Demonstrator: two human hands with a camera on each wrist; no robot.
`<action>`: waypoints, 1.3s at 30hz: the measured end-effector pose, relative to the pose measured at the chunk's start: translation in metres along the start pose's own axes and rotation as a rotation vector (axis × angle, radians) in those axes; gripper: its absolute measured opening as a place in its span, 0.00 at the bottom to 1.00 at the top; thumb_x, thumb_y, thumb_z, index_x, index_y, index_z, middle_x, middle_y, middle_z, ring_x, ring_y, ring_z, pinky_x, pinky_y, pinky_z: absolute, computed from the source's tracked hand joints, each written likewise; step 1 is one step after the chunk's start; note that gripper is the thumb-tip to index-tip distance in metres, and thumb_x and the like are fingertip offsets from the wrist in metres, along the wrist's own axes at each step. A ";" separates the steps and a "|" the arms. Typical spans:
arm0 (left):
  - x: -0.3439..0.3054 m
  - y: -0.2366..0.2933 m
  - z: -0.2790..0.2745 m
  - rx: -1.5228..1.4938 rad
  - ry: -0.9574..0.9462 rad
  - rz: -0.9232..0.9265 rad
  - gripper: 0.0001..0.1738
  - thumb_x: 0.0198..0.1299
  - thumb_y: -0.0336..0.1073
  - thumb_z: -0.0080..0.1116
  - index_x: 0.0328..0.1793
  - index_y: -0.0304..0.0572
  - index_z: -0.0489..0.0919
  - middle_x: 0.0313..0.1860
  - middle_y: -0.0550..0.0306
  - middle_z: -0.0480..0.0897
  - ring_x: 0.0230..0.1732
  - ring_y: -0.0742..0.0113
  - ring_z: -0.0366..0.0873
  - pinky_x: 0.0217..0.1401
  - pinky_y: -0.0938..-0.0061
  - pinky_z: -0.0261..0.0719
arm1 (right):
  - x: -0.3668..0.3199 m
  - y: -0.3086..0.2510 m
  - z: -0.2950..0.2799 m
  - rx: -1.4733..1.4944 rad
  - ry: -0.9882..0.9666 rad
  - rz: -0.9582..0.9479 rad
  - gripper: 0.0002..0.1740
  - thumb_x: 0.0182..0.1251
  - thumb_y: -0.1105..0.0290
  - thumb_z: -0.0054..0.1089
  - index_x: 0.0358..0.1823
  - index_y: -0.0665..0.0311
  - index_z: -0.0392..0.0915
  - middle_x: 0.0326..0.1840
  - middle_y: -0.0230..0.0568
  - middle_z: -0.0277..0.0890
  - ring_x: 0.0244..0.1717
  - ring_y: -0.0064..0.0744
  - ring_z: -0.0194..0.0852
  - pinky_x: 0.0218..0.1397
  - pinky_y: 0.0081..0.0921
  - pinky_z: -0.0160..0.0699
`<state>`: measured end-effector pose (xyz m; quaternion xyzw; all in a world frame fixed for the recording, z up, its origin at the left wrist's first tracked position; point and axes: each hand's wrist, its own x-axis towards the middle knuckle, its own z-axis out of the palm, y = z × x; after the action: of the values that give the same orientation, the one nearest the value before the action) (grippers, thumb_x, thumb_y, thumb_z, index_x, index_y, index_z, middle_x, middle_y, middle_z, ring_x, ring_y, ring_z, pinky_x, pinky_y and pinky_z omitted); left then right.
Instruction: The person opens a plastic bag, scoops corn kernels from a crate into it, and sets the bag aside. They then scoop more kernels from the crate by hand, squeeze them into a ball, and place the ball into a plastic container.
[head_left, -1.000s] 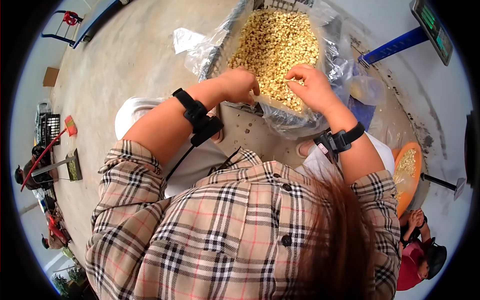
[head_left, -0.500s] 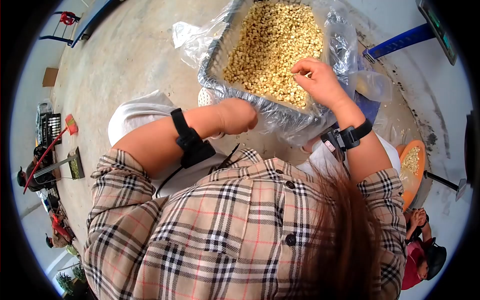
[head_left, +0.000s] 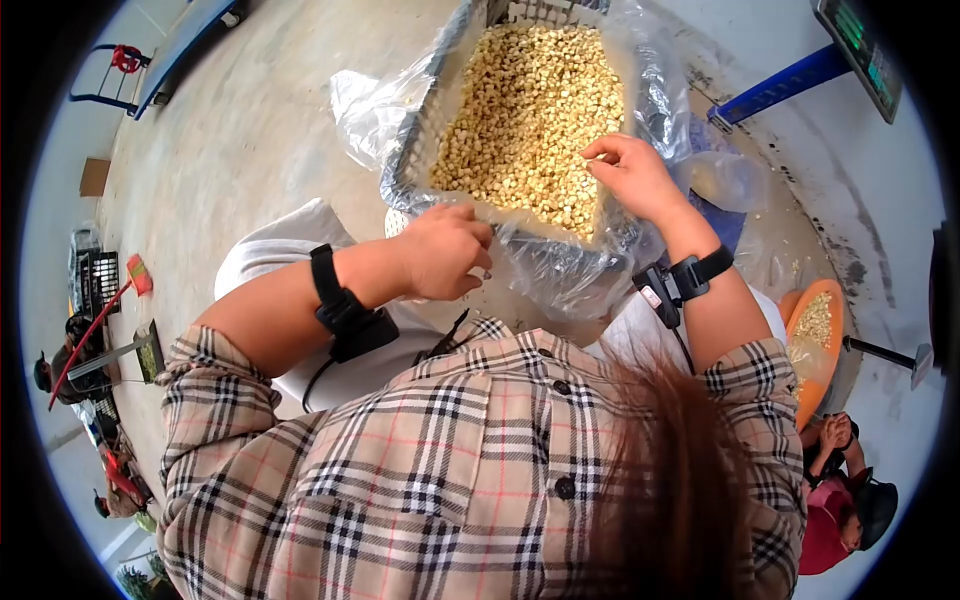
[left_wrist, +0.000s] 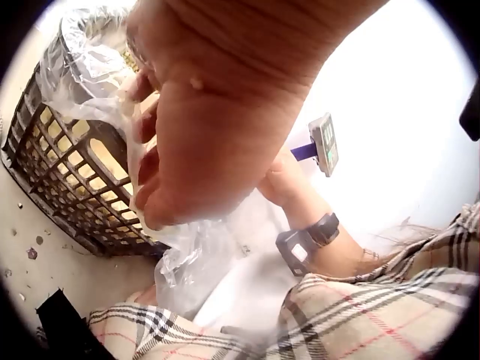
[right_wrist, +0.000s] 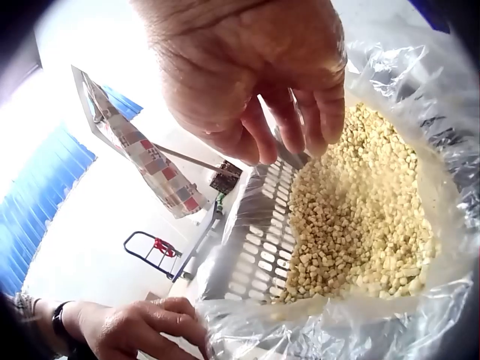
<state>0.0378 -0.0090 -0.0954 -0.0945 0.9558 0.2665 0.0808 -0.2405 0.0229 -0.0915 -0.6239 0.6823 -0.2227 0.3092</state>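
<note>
A crate [left_wrist: 82,195] with slatted dark sides is lined with a clear plastic bag [head_left: 565,285] and filled with small pale yellow pieces [head_left: 530,120] that look like corn kernels. At its near left corner is my left hand [head_left: 445,252], fingers loosely bent right at the bag's edge; the left wrist view shows plastic [left_wrist: 191,259] hanging beside the fingertips. Over the near right part of the pieces hangs my right hand [head_left: 635,178], its fingers relaxed and slightly bent. From the right wrist, the fingers [right_wrist: 289,124] point down toward the pieces with nothing visible between them.
A scale with a blue post [head_left: 780,95] stands at the upper right. An orange basin [head_left: 822,325] holding similar pieces sits at right, near a person [head_left: 830,520] with clasped hands. A blue trolley [head_left: 190,50] and a red broom [head_left: 138,275] are at left.
My left hand has come away from over the crate's near edge and moved left to its near left corner. The right hand stays above the pieces with little change.
</note>
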 end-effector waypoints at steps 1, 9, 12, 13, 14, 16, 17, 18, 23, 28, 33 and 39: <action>-0.004 -0.001 0.001 -0.047 -0.016 0.016 0.15 0.44 0.38 0.61 0.40 0.43 0.82 0.44 0.54 0.77 0.47 0.50 0.73 0.51 0.63 0.71 | 0.002 -0.002 -0.001 0.002 -0.004 -0.010 0.09 0.54 0.72 0.57 0.36 0.67 0.79 0.33 0.39 0.75 0.33 0.28 0.73 0.38 0.24 0.72; -0.018 -0.005 -0.013 -0.324 -0.056 0.086 0.17 0.48 0.33 0.57 0.46 0.34 0.78 0.47 0.44 0.78 0.47 0.46 0.76 0.50 0.62 0.74 | 0.006 0.002 -0.009 0.053 0.093 -0.058 0.10 0.54 0.70 0.58 0.36 0.66 0.79 0.31 0.41 0.76 0.30 0.27 0.74 0.35 0.24 0.72; -0.019 -0.010 -0.009 -0.288 -0.070 0.080 0.17 0.49 0.34 0.58 0.46 0.36 0.79 0.45 0.45 0.79 0.44 0.48 0.77 0.47 0.63 0.75 | -0.002 0.002 -0.013 0.034 0.099 -0.108 0.10 0.53 0.69 0.57 0.36 0.64 0.80 0.31 0.44 0.77 0.31 0.33 0.76 0.35 0.27 0.73; -0.019 -0.012 -0.008 -0.271 -0.068 0.072 0.17 0.49 0.34 0.58 0.46 0.36 0.79 0.44 0.45 0.80 0.43 0.48 0.77 0.46 0.64 0.76 | -0.001 0.006 -0.009 0.040 0.087 -0.079 0.10 0.52 0.68 0.57 0.34 0.63 0.80 0.33 0.45 0.78 0.35 0.40 0.76 0.40 0.31 0.74; -0.018 -0.013 -0.010 -0.291 -0.118 0.022 0.16 0.49 0.34 0.58 0.45 0.38 0.80 0.42 0.45 0.80 0.41 0.49 0.77 0.44 0.64 0.76 | 0.001 0.007 -0.004 0.046 0.073 -0.049 0.09 0.51 0.68 0.56 0.33 0.62 0.80 0.35 0.47 0.78 0.39 0.46 0.76 0.45 0.35 0.74; -0.019 -0.001 -0.027 -0.325 -0.222 -0.094 0.15 0.49 0.34 0.59 0.44 0.40 0.81 0.40 0.47 0.81 0.38 0.50 0.78 0.41 0.66 0.76 | -0.002 0.006 -0.005 0.030 0.073 -0.057 0.09 0.51 0.68 0.55 0.32 0.62 0.80 0.35 0.47 0.79 0.39 0.45 0.76 0.45 0.35 0.74; -0.023 -0.001 -0.027 -0.365 -0.126 -0.072 0.15 0.47 0.33 0.61 0.43 0.43 0.82 0.33 0.48 0.82 0.33 0.52 0.78 0.37 0.68 0.75 | -0.001 0.006 0.001 0.023 0.068 -0.057 0.09 0.51 0.68 0.55 0.32 0.62 0.80 0.35 0.46 0.79 0.39 0.45 0.76 0.44 0.34 0.74; -0.022 0.001 -0.031 -0.379 -0.100 -0.075 0.15 0.48 0.32 0.61 0.44 0.42 0.82 0.32 0.50 0.82 0.32 0.55 0.78 0.36 0.70 0.75 | -0.002 0.008 0.003 0.038 0.087 -0.058 0.09 0.50 0.68 0.55 0.32 0.61 0.81 0.35 0.46 0.79 0.38 0.45 0.77 0.44 0.34 0.74; -0.018 0.022 -0.069 -0.787 -0.022 -0.319 0.14 0.53 0.28 0.60 0.47 0.36 0.80 0.29 0.58 0.81 0.30 0.73 0.74 0.35 0.76 0.73 | -0.008 0.020 0.004 0.048 0.143 -0.055 0.08 0.50 0.69 0.56 0.31 0.61 0.81 0.32 0.45 0.79 0.35 0.42 0.78 0.41 0.33 0.75; 0.015 0.005 -0.097 -0.715 0.038 -0.214 0.13 0.55 0.29 0.61 0.48 0.35 0.80 0.33 0.61 0.81 0.33 0.77 0.73 0.39 0.79 0.74 | -0.001 0.005 -0.003 0.119 0.149 0.011 0.08 0.50 0.69 0.56 0.31 0.62 0.81 0.31 0.44 0.80 0.34 0.39 0.78 0.40 0.32 0.75; 0.102 -0.026 -0.109 -0.923 0.311 -0.418 0.17 0.61 0.37 0.55 0.54 0.40 0.76 0.39 0.63 0.79 0.39 0.77 0.74 0.42 0.81 0.72 | 0.037 -0.005 0.006 0.280 0.177 0.156 0.11 0.51 0.69 0.56 0.36 0.63 0.81 0.35 0.45 0.80 0.38 0.40 0.79 0.42 0.31 0.75; 0.166 -0.041 -0.057 -1.017 0.493 -0.672 0.13 0.52 0.37 0.61 0.41 0.37 0.82 0.32 0.56 0.82 0.27 0.69 0.76 0.27 0.75 0.73 | 0.063 0.002 0.043 0.568 0.138 0.422 0.11 0.56 0.74 0.49 0.37 0.71 0.78 0.28 0.42 0.74 0.27 0.31 0.69 0.28 0.33 0.65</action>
<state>-0.1201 -0.0965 -0.1013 -0.4724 0.6197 0.6157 -0.1166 -0.2140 -0.0360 -0.1322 -0.3418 0.7262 -0.3762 0.4629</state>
